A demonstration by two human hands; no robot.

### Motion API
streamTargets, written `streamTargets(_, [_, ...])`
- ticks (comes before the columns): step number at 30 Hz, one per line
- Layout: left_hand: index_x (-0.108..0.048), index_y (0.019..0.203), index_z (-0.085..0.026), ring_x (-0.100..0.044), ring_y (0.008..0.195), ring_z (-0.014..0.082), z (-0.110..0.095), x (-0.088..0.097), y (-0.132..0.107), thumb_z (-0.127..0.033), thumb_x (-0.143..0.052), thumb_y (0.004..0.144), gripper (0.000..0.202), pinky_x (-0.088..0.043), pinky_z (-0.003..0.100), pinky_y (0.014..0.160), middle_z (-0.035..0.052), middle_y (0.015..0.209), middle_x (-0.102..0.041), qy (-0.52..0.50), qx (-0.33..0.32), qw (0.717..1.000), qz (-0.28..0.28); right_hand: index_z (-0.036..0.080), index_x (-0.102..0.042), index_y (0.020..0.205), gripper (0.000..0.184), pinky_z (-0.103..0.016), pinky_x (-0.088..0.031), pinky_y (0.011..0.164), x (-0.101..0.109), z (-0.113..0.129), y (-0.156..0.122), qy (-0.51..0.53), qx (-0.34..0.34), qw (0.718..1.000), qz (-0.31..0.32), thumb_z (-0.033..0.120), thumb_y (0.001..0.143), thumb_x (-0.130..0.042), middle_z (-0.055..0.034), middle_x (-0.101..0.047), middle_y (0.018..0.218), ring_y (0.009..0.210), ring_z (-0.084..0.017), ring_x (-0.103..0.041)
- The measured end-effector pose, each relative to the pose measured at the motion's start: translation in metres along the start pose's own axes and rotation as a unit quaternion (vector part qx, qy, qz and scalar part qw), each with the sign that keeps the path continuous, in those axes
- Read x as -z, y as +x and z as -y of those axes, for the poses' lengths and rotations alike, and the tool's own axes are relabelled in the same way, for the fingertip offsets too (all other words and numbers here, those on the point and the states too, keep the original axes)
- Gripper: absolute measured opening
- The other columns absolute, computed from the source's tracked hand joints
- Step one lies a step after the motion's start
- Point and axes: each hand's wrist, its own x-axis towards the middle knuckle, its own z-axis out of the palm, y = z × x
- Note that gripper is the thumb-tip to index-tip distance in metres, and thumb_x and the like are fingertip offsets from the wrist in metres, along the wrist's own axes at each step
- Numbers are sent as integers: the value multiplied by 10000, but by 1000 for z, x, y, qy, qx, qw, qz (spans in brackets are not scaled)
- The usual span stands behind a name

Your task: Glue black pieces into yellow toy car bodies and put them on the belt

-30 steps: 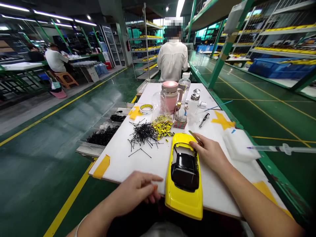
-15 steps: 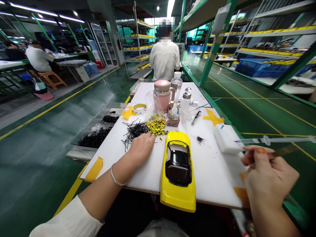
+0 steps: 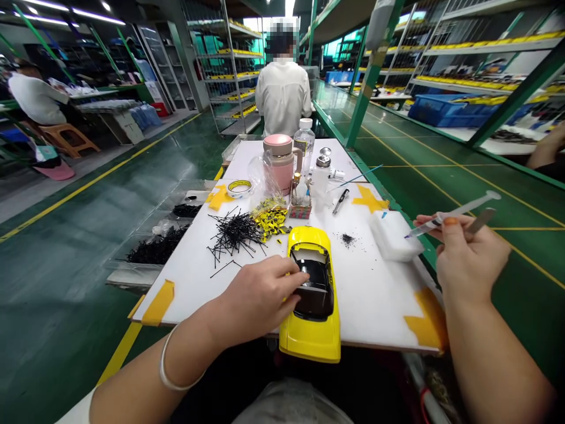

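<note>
- Green-painted factory floor [image 3: 66,282] and steel shelving [image 3: 225,76] surround me; a white-topped counter [image 3: 185,294] carries black wire pieces [image 3: 233,232];
- my left hand [image 3: 260,300] lies open and curved, its fingers [image 3: 295,277] reaching over the dark window opening of a yellow model car [image 3: 309,335], which sits at the counter's near edge;
- my right hand [image 3: 468,259], raised past the counter's edge, pinches a syringe [image 3: 459,211] and a narrow metal blade [image 3: 480,221];
- a light, steady pinch would best keep that syringe tip level.
</note>
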Motion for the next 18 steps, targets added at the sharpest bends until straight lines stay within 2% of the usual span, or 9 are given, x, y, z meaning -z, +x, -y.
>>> streamTargets(1, [-673,1231,-131,-680,949,233,-4,1,0,-228,-595,957,301,-562,343,781,104,1094,-723,26,-21,999,22,141,-678,936,254,-305,-485,623,-1,0,-1,-1,20,1000,5,387,878,-653,-155,-748,888,816,-246,-739])
streamTargets(3, [-631,1274,-108,-660,933,251,-10,3,3,-251,-586,962,346,-558,361,732,117,1100,-704,81,-56,993,65,150,-643,948,266,-295,-474,606,-3,2,-3,-1,58,998,6,413,925,-617,-147,-749,865,731,-213,-719])
streamTargets(6, [-618,1257,-108,-626,893,247,-16,8,11,-198,-517,984,305,-536,362,680,110,1069,-680,134,-105,980,108,170,-569,960,288,-246,-363,482,-7,10,-3,18,116,992,-48,455,981,-538,-122,-731,851,673,-182,-697])
streamTargets(8, [-634,1212,-102,-601,849,235,-20,11,16,-157,-489,991,270,-522,365,662,97,1018,-666,152,-141,971,119,190,-515,941,282,-224,-273,404,-10,20,0,79,155,979,-103,466,994,-488,-83,-691,807,697,-202,-721])
streamTargets(10, [-660,1145,-96,-578,808,224,-23,12,20,-125,-476,995,239,-507,368,640,85,976,-657,162,-178,964,114,190,-518,938,250,-212,-197,347,-12,31,3,158,160,966,-125,433,980,-472,-51,-654,739,666,-207,-719])
streamTargets(12, [-679,1084,-92,-566,785,217,-24,14,21,-118,-480,998,219,-498,371,625,82,967,-660,164,-208,961,86,157,-588,968,193,-209,-159,315,-11,44,3,213,122,964,-100,324,902,-516,-36,-641,677,581,-182,-674])
streamTargets(14, [-686,1065,-83,-562,761,208,-23,15,19,-122,-503,994,199,-496,369,617,81,962,-673,153,-223,962,32,111,-664,988,259,-209,-161,302,-8,55,-3,238,57,969,-48,208,772,-558,-45,-644,645,527,-162,-625])
streamTargets(16, [-681,1096,-76,-577,751,201,-19,17,16,-125,-529,983,195,-509,358,623,77,951,-690,141,-214,966,-28,96,-707,957,306,-200,-166,300,-3,65,-14,248,-30,968,12,152,686,-579,-77,-663,663,533,-159,-610])
streamTargets(18, [-668,1143,-74,-619,794,215,-14,19,13,-172,-577,968,221,-545,355,663,83,973,-709,136,-193,970,-59,118,-720,908,274,-180,-152,304,2,72,-25,265,-126,953,71,152,653,-625,-96,-665,689,576,-167,-610])
